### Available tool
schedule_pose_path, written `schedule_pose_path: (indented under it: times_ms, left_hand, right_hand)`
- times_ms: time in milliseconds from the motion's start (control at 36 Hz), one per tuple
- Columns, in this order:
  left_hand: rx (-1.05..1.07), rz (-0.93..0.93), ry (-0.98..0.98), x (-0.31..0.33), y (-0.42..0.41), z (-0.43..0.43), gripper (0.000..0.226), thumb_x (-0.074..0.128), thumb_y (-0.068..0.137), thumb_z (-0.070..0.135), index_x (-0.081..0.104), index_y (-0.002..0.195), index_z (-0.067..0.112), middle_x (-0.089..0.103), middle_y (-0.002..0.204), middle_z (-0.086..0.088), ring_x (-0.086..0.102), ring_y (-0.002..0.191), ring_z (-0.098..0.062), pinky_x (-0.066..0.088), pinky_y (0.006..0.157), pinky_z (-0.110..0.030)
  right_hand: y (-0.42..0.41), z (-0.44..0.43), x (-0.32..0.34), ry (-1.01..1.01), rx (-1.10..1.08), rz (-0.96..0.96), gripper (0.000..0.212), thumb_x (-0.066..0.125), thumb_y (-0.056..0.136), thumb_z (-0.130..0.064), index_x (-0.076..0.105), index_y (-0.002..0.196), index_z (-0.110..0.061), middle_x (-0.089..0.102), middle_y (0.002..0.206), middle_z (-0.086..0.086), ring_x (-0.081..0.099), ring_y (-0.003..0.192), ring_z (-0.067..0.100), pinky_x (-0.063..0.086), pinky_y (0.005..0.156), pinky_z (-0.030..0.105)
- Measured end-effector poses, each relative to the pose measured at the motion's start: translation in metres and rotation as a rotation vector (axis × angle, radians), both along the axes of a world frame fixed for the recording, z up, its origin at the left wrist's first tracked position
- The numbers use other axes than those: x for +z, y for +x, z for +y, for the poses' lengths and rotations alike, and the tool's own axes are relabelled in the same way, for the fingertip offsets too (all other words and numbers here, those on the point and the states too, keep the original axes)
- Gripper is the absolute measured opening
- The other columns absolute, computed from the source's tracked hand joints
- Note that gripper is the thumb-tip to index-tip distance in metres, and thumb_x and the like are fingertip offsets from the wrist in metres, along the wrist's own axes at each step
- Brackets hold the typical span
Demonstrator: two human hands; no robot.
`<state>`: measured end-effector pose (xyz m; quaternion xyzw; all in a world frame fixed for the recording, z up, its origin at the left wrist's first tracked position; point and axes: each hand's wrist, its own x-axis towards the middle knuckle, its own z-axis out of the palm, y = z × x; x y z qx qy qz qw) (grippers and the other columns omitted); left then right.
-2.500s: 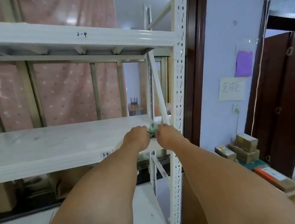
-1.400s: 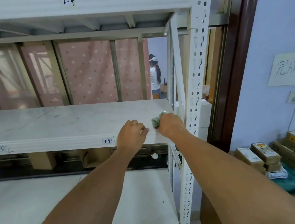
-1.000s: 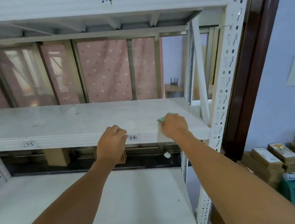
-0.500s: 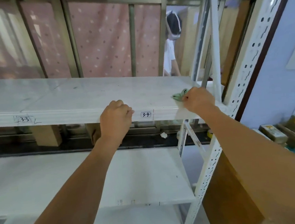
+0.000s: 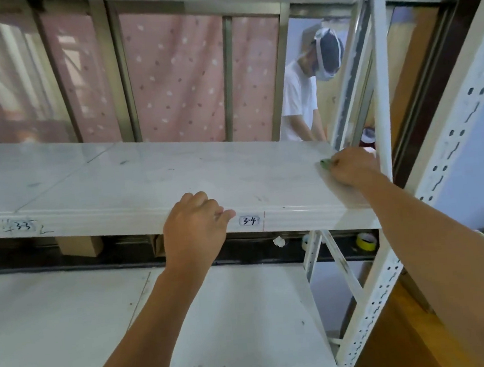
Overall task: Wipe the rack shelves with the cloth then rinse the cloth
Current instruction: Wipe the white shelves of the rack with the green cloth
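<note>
A white metal rack fills the head view. Its middle shelf (image 5: 146, 177) bears the labels 3-3 and 3-4 on the front edge. My right hand (image 5: 350, 168) presses a green cloth (image 5: 325, 163) onto the shelf's far right end, near the rear corner; only a small green edge shows past my fingers. My left hand (image 5: 194, 225) grips the shelf's front edge just left of the 3-4 label, fingers curled over the top.
A lower white shelf (image 5: 72, 330) lies below. A perforated white upright (image 5: 444, 171) and a diagonal brace (image 5: 350, 65) close the right end. A person in a white shirt (image 5: 300, 99) stands behind the rack. Tape rolls (image 5: 366, 241) and cardboard boxes (image 5: 78, 246) sit under the middle shelf.
My right hand has slid the cloth from the front right corner back along the shelf's right end. My left hand let go of the cloth and took the shelf's front edge.
</note>
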<state>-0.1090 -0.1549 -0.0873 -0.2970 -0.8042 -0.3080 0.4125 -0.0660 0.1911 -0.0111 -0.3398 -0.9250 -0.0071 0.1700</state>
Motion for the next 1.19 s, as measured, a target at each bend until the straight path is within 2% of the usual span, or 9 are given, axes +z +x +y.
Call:
schedule_pose_path:
  times_ms: [111,222,361,556,722,833,917,1056,1194]
  left_hand:
    - [-0.026,0.079,0.042,-0.006,-0.002,0.001,0.024,0.084,0.079,0.024,0.071,0.065,0.009,0.056,0.063,-0.001,0.052,0.063,-0.022,0.043,0.055,-0.030]
    - [-0.049,0.104,0.054,-0.007,-0.004,0.000,0.026,0.078,0.082,0.028,0.072,0.065,0.009,0.056,0.063,-0.001,0.051,0.063,-0.022,0.044,0.055,-0.030]
    - [-0.065,0.092,0.019,-0.007,-0.008,-0.003,0.024,0.076,0.084,0.028,0.073,0.068,0.011,0.057,0.064,0.000,0.052,0.064,-0.023,0.046,0.056,-0.034]
    - [-0.099,0.121,0.007,-0.006,-0.013,-0.004,0.022,0.079,0.083,0.022,0.071,0.065,0.011,0.055,0.062,0.000,0.050,0.062,-0.023,0.043,0.053,-0.033]
    - [-0.113,0.090,0.024,-0.002,-0.014,-0.003,0.023,0.081,0.080,0.023,0.070,0.062,0.013,0.053,0.062,0.002,0.048,0.062,-0.021,0.041,0.054,-0.031]
    - [-0.111,0.059,0.023,-0.001,-0.015,-0.003,0.025,0.080,0.080,0.024,0.068,0.061,0.015,0.050,0.060,0.004,0.043,0.062,-0.019,0.029,0.061,-0.023]
    - [-0.114,0.063,0.017,-0.003,-0.017,-0.003,0.026,0.078,0.083,0.027,0.068,0.061,0.015,0.049,0.060,0.005,0.041,0.063,-0.017,0.022,0.063,-0.019]
    - [-0.118,0.122,0.045,-0.006,-0.018,-0.002,0.031,0.077,0.086,0.025,0.066,0.060,0.012,0.048,0.060,0.003,0.044,0.060,-0.019,0.030,0.061,-0.022]
    - [-0.116,0.146,0.029,-0.004,-0.018,-0.002,0.032,0.077,0.087,0.023,0.066,0.060,0.011,0.049,0.061,0.002,0.046,0.059,-0.021,0.031,0.061,-0.023]
  right_hand:
    - [-0.018,-0.050,0.009,0.011,0.285,-0.041,0.039,0.040,0.099,-0.048,0.071,0.117,-0.031,0.063,0.119,0.004,0.058,0.112,0.030,0.045,0.090,0.035]
    - [-0.011,-0.099,0.006,-0.030,0.584,-0.010,0.025,0.056,0.095,-0.037,0.072,0.114,-0.034,0.056,0.102,-0.007,0.057,0.100,0.020,0.040,0.078,0.030]
    - [0.007,-0.125,-0.004,-0.067,0.788,0.042,0.025,0.063,0.092,-0.037,0.072,0.115,-0.030,0.061,0.103,-0.007,0.054,0.089,0.009,0.038,0.075,0.026]
    - [0.005,-0.067,-0.001,0.003,0.494,0.049,0.029,0.052,0.096,-0.036,0.071,0.117,-0.031,0.060,0.100,0.000,0.059,0.094,0.024,0.045,0.080,0.033]
    - [-0.010,0.027,0.013,-0.069,0.095,-0.100,0.038,0.048,0.097,-0.042,0.068,0.124,-0.025,0.058,0.138,0.001,0.050,0.128,0.029,0.037,0.109,0.035]
    - [-0.037,0.057,0.017,-0.080,0.008,-0.125,0.046,0.048,0.095,-0.051,0.072,0.115,-0.018,0.065,0.126,0.008,0.057,0.115,0.034,0.045,0.102,0.042]
    - [-0.062,0.058,0.018,-0.095,0.045,-0.108,0.042,0.050,0.096,-0.044,0.071,0.117,-0.015,0.064,0.127,0.011,0.058,0.113,0.033,0.048,0.099,0.043]
    - [-0.100,0.016,0.022,-0.039,0.313,-0.161,0.034,0.051,0.098,-0.035,0.065,0.127,-0.026,0.058,0.135,0.004,0.052,0.122,0.028,0.042,0.099,0.035]
    - [-0.086,-0.047,0.013,-0.080,0.679,-0.102,0.030,0.064,0.091,-0.038,0.067,0.120,-0.029,0.057,0.106,-0.012,0.058,0.104,0.015,0.044,0.091,0.030]
